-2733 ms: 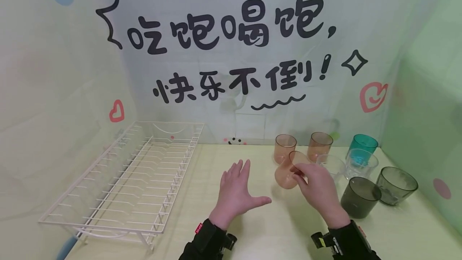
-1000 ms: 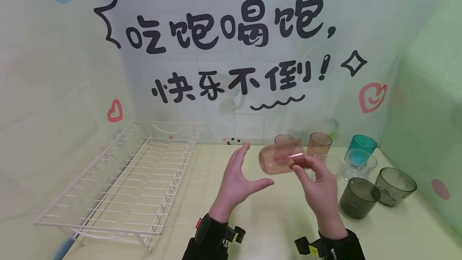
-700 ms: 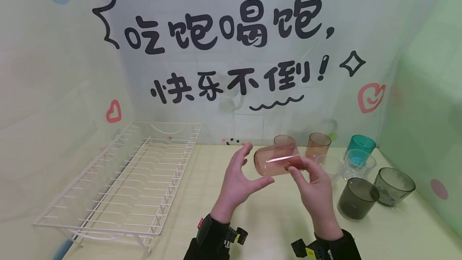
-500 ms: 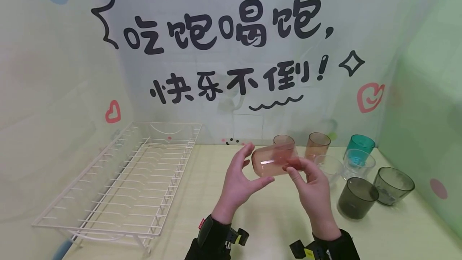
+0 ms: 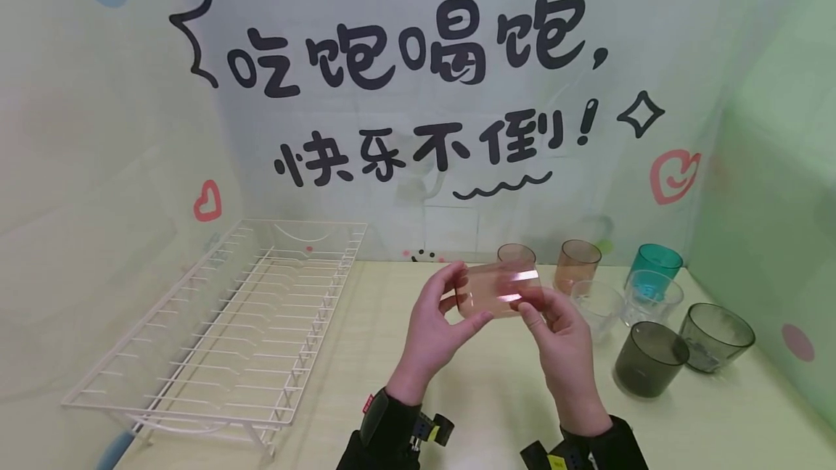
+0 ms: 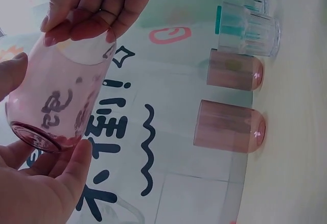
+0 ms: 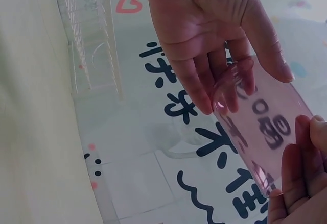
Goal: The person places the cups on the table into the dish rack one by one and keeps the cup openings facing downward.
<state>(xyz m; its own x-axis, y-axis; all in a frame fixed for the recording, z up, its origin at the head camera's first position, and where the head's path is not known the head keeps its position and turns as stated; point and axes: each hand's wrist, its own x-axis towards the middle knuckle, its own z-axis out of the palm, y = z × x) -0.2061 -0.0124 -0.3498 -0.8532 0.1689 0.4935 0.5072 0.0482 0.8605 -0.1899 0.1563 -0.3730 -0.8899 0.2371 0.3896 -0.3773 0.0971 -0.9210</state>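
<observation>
Pink cup (image 5: 486, 292) now held by both hands (image 5: 436, 328) (image 5: 563, 343)

From my head view I look forward and down over the left hand (image 5: 434, 332) and right hand (image 5: 567, 357), far enough back to take in the white rack (image 5: 324, 323), the table (image 5: 486, 397) and the lettered backdrop (image 5: 392, 111). My left wrist view sits close to the pink cup (image 5: 480, 294), rolled sideways toward the backdrop's right part; my right wrist view, also close but rolled the opposite way, catches the rack, and all three share that cup.
</observation>
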